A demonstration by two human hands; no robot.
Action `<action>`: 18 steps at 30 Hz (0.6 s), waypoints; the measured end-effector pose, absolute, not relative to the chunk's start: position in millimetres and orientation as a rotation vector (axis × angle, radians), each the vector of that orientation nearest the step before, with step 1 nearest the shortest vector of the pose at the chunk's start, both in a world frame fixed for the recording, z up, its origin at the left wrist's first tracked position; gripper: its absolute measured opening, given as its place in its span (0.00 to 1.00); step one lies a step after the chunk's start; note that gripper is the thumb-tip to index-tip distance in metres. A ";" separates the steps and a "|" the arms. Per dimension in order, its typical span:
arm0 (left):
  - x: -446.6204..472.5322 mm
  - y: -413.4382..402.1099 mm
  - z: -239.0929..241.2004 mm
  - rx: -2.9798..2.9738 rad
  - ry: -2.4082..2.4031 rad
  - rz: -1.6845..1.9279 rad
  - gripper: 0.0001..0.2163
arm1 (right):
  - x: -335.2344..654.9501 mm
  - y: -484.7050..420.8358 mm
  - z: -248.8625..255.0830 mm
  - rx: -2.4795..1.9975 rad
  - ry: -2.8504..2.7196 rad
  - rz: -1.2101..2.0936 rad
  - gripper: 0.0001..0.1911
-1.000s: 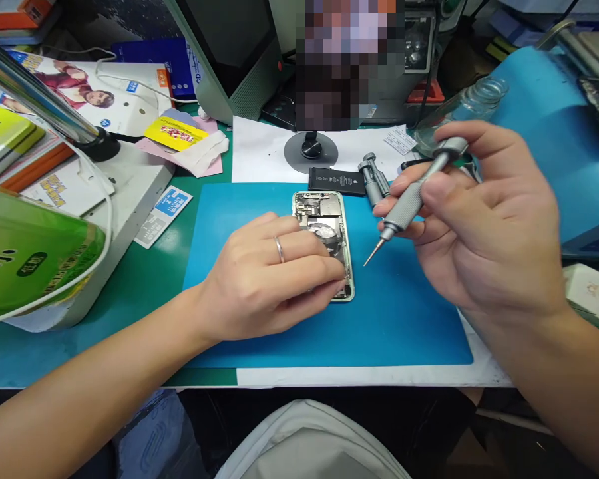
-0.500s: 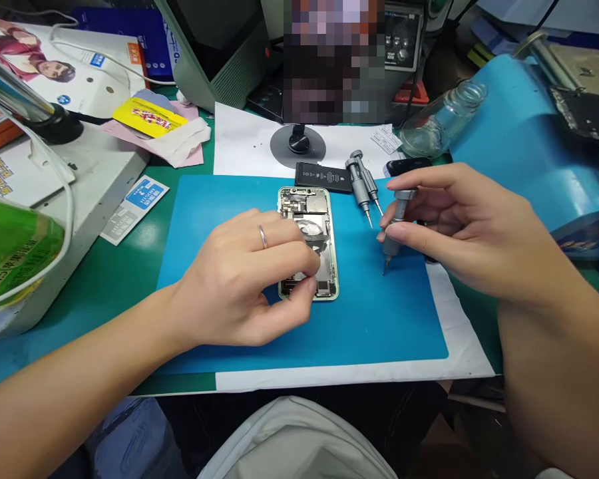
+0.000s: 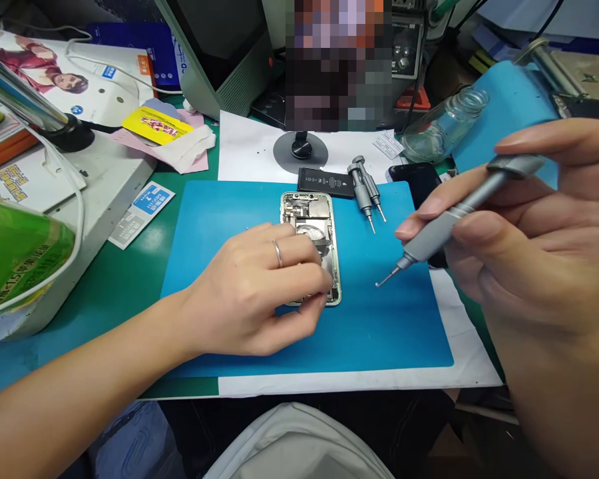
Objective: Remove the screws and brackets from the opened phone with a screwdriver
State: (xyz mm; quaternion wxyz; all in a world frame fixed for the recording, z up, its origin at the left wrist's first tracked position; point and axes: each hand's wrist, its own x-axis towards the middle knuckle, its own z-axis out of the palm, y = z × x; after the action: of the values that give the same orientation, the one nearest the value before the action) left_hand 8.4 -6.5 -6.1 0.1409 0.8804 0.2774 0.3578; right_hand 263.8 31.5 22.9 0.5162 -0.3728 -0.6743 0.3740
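Observation:
An opened phone (image 3: 313,216) with its insides bare lies in the middle of a blue mat (image 3: 379,319). My left hand (image 3: 259,289), a ring on one finger, rests on the phone's lower half with its fingers curled and pinched at the lower edge. Whatever they hold is hidden. My right hand (image 3: 524,233) is raised to the right of the phone and grips a grey precision screwdriver (image 3: 446,223). The tool's tip points down and left, above the mat and apart from the phone.
Two more grey screwdrivers (image 3: 365,189) and a black battery (image 3: 325,181) lie at the mat's far edge. A glass jar (image 3: 442,126) lies on its side behind them. A lamp base (image 3: 70,136), papers and a green can (image 3: 20,256) crowd the left.
My right hand has lifted the screwdriver from near the mat and tilted it, bringing it closer to the camera. My left hand stays on the phone.

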 end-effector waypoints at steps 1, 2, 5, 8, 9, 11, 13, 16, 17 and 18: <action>8.6 -6.8 -6.0 2.544 0.778 1.018 0.05 | 260.8 29.3 22.8 -0.883 -1.581 0.903 0.18; 8.7 -7.1 -5.8 2.548 0.754 1.004 0.04 | 258.1 27.5 22.6 -0.866 -1.552 0.924 0.18; 8.6 -7.4 -5.5 2.564 0.696 0.990 0.03 | 251.5 24.9 21.2 -0.796 -1.503 1.046 0.18; 8.7 -7.1 -4.9 2.578 0.669 0.997 0.03 | 248.3 25.9 17.6 -0.828 -1.443 1.210 0.21; 8.8 -7.0 -4.6 2.585 0.666 0.996 0.03 | 247.9 26.7 15.9 -0.862 -1.407 1.250 0.22; 8.7 -6.9 -4.1 2.603 0.661 0.992 0.04 | 247.6 28.7 12.3 -0.930 -1.344 1.308 0.24; 8.5 -7.1 -3.9 2.619 0.659 0.981 0.05 | 247.2 30.8 9.6 -0.988 -1.297 1.341 0.24; 8.2 -7.5 -4.0 2.623 0.653 0.977 0.04 | 246.1 33.1 8.4 -1.032 -1.245 1.378 0.26; 8.3 -7.5 -4.0 2.622 0.653 0.974 0.04 | 245.7 33.6 8.6 -1.035 -1.230 1.388 0.27; 8.3 -7.4 -4.0 2.621 0.654 0.973 0.04 | 245.4 33.9 8.9 -1.038 -1.219 1.397 0.27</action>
State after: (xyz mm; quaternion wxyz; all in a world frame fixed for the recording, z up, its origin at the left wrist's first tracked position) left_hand 8.3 -7.4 -4.0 0.1348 0.9045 0.2257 0.3358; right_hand 245.4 33.9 8.9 0.4866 -0.4267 -0.5012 0.5745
